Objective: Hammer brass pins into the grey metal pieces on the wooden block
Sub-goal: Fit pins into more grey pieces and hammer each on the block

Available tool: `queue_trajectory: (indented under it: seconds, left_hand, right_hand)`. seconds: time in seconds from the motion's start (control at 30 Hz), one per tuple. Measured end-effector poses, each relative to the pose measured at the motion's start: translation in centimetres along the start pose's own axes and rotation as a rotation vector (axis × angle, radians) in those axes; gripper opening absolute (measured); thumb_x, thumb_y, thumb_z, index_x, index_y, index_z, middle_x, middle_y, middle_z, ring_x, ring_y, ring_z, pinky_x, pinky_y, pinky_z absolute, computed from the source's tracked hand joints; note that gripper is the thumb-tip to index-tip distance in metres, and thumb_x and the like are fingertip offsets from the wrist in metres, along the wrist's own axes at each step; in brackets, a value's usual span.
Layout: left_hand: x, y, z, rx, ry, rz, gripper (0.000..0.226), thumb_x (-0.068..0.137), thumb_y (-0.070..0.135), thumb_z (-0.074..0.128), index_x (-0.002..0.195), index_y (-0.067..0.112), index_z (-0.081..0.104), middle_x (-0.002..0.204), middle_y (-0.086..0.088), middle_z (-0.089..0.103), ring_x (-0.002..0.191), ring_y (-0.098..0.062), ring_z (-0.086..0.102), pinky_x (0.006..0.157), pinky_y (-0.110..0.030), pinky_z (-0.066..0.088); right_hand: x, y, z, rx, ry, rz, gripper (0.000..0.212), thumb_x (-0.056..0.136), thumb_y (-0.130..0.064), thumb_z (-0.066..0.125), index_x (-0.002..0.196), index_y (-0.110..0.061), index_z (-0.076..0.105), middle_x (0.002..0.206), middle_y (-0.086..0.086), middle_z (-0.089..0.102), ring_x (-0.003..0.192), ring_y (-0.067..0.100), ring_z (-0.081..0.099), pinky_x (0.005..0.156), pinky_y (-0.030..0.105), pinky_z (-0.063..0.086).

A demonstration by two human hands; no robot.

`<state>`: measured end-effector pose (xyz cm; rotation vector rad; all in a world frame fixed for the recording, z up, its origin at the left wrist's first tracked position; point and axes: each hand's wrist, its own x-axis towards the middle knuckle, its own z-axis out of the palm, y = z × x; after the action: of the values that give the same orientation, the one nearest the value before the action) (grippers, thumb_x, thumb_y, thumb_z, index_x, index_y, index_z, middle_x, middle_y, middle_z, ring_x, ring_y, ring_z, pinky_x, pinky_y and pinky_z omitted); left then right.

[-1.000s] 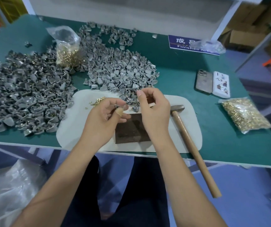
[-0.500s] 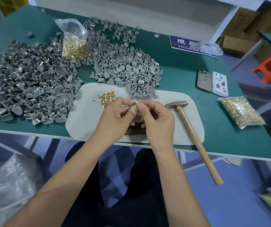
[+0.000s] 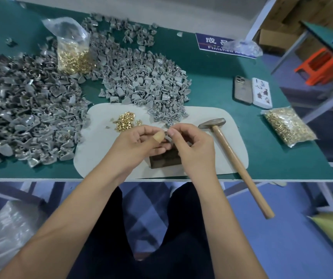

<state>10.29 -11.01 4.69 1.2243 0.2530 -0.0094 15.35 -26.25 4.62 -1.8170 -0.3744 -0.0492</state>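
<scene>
Green bench top point(image 3: 211, 81) carries a pale mat point(image 3: 93, 154). Both hands, left point(image 3: 139, 144) and right point(image 3: 193, 150), pinch one grey piece point(image 3: 168, 137), mostly hidden, above the half-covered wooden block point(image 3: 164, 161). Loose brass pins point(image 3: 124, 122) lie nearby; two bags point(image 3: 74, 55) point(image 3: 289, 126) contain more.

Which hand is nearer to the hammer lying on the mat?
The right hand. It is just beside the hammer, to the left of its handle. The left hand is farther left, beyond the right hand.
</scene>
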Motion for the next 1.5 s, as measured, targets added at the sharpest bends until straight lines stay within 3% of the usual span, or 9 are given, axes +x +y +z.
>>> queue_trajectory:
  seconds: [0.1, 0.2, 0.37, 0.5, 0.6, 0.77, 0.93, 1.07, 1.5]
  left_hand:
    - [0.1, 0.1, -0.7, -0.038, -0.091, -0.037, 0.035, 0.092, 0.01, 0.066, 0.125, 0.003, 0.062, 0.107, -0.018, 0.074, 0.099, -0.023, 0.074, 0.083, -0.022, 0.057]
    - [0.3, -0.1, -0.5, 0.11, -0.096, 0.058, 0.024, 0.094, 0.007, 0.066, 0.118, 0.006, 0.071, 0.102, -0.019, 0.075, 0.09, -0.017, 0.073, 0.079, -0.02, 0.057]
    - [0.6, -0.2, -0.2, 0.347, 0.029, 0.237, 0.016, 0.094, 0.012, 0.07, 0.108, 0.014, 0.076, 0.088, -0.007, 0.077, 0.078, -0.018, 0.073, 0.068, -0.024, 0.057]
    - [0.1, -0.5, 0.3, 0.588, 0.1, 0.35, 0.011, 0.09, 0.021, 0.075, 0.096, 0.029, 0.074, 0.088, 0.016, 0.075, 0.086, 0.001, 0.07, 0.078, -0.007, 0.045]
    - [0.0, -1.0, 1.0, 0.743, 0.133, 0.394, 0.014, 0.088, 0.021, 0.074, 0.092, 0.033, 0.067, 0.085, 0.02, 0.071, 0.089, 0.007, 0.065, 0.079, -0.001, 0.037]
    - [0.6, -1.6, 1.0, 1.08, 0.205, 0.526, 0.01, 0.082, 0.023, 0.075, 0.091, 0.029, 0.073, 0.088, 0.011, 0.059, 0.097, -0.017, 0.048, 0.088, -0.031, 0.041]
    - [0.8, -1.7, 1.0, 1.109, 0.219, 0.526, 0.008, 0.08, 0.024, 0.077, 0.087, 0.026, 0.074, 0.085, 0.006, 0.059, 0.095, -0.02, 0.049, 0.084, -0.038, 0.045]
    - [0.8, -1.7, 1.1, 1.11, 0.24, 0.524, 0.008, 0.08, 0.025, 0.077, 0.087, 0.027, 0.075, 0.086, 0.007, 0.06, 0.094, -0.022, 0.051, 0.083, -0.042, 0.046]
    - [0.5, -2.1, 1.1, 1.115, 0.334, 0.506, 0.008, 0.079, 0.034, 0.076, 0.087, 0.037, 0.076, 0.08, 0.014, 0.057, 0.094, -0.014, 0.046, 0.072, -0.032, 0.044]
  right_hand:
    - [0.5, -0.3, -0.8, 0.05, -0.102, 0.075, 0.009, 0.092, -0.016, 0.075, 0.091, -0.025, 0.079, 0.079, -0.014, 0.074, 0.072, -0.001, 0.064, 0.065, 0.015, 0.048]
    - [1.1, -0.7, -1.1, 0.059, -0.164, 0.116, 0.005, 0.09, -0.016, 0.077, 0.091, -0.019, 0.081, 0.082, -0.003, 0.077, 0.073, 0.002, 0.064, 0.062, 0.017, 0.049]
    - [1.0, -0.8, -1.8, 0.075, -0.054, 0.143, 0.007, 0.094, -0.021, 0.072, 0.092, -0.022, 0.079, 0.084, 0.0, 0.076, 0.072, 0.004, 0.064, 0.057, 0.02, 0.049]
    - [0.4, -0.2, -2.7, 0.041, 0.024, 0.154, 0.006, 0.093, -0.019, 0.073, 0.092, -0.02, 0.079, 0.081, -0.007, 0.076, 0.065, -0.001, 0.061, 0.061, 0.013, 0.046]
    - [0.4, 0.0, -3.1, -0.011, 0.006, 0.149, 0.011, 0.095, -0.012, 0.069, 0.093, -0.018, 0.078, 0.081, -0.006, 0.077, 0.06, 0.004, 0.062, 0.058, 0.014, 0.046]
    - [0.5, 0.3, -3.6, -0.224, -0.062, -0.013, 0.013, 0.093, -0.009, 0.072, 0.093, -0.02, 0.078, 0.083, -0.01, 0.074, 0.074, 0.0, 0.063, 0.073, 0.015, 0.048]
    - [0.9, 0.3, -2.9, -0.572, -0.209, -0.105, 0.008, 0.092, -0.027, 0.072, 0.095, -0.032, 0.077, 0.092, -0.013, 0.062, 0.081, 0.003, 0.056, 0.072, 0.03, 0.049]
    - [1.4, 0.0, -2.7, -0.786, -0.227, -0.209, 0.007, 0.093, -0.034, 0.066, 0.095, -0.035, 0.073, 0.094, -0.011, 0.059, 0.089, 0.006, 0.052, 0.061, 0.028, 0.03]
    - [1.0, 0.2, -2.8, -0.639, -0.215, -0.182, 0.008, 0.091, -0.025, 0.071, 0.091, -0.031, 0.077, 0.088, -0.01, 0.065, 0.078, 0.01, 0.059, 0.064, 0.032, 0.047]
